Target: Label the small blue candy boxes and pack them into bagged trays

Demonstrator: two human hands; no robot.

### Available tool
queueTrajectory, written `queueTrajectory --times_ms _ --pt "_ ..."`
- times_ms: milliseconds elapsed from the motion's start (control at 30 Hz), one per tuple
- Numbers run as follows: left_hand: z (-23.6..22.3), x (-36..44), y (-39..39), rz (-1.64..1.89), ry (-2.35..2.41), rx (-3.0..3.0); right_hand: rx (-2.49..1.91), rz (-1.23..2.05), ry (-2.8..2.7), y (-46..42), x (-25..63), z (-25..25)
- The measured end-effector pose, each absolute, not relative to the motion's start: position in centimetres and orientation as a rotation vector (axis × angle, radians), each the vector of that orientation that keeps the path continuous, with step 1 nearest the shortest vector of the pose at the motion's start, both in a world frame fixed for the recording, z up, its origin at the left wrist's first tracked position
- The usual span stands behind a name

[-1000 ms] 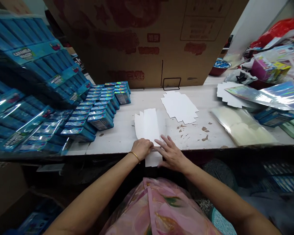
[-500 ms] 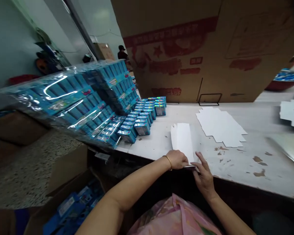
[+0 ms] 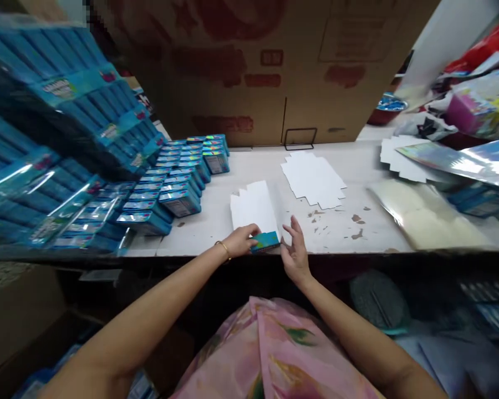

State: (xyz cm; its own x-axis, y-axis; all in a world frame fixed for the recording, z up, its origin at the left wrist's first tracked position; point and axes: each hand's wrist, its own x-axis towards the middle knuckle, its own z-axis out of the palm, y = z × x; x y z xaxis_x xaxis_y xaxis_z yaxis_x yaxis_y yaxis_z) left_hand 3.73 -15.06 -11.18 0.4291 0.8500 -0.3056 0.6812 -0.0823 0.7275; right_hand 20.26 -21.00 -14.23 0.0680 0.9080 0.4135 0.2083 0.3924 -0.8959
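Observation:
A partly folded cardboard box blank (image 3: pixel 253 205) lies at the front edge of the table, its white inner face up. Its near end is folded over, so a blue printed flap (image 3: pixel 266 241) shows. My left hand (image 3: pixel 242 241) grips the left side of that flap between thumb and fingers. At the flap's right end is my right hand (image 3: pixel 296 252), fingers apart and bent a little; whether its fingertips touch the card I cannot tell. Farther back to the right lies a flat white box blank (image 3: pixel 314 180).
Rows of small blue boxes (image 3: pixel 181 202) stand on the left, beside plastic-wrapped blue packs (image 3: pixel 95 116). A large brown carton (image 3: pixel 241 100) closes off the back. On the right are a clear plastic packet (image 3: pixel 424 216), shiny sheets (image 3: pixel 478 158) and a red bowl (image 3: pixel 385 113).
The near end of the box blank has been folded over, exposing its blue side. My right hand has come away from the fold. The view swung left and back again.

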Motion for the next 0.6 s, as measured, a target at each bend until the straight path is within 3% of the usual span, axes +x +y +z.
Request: queueTrajectory --times_ms 167,600 --pt "-11.2 4.6 -15.9 0.400 1.447 2.095 -1.121 0.775 -1.510 -20.6 20.5 -15.0" --pt "-10.8 5.7 -18.0 -0.054 1.384 2.673 -1.166 0.843 -1.470 -21.2 20.5 -15.8"
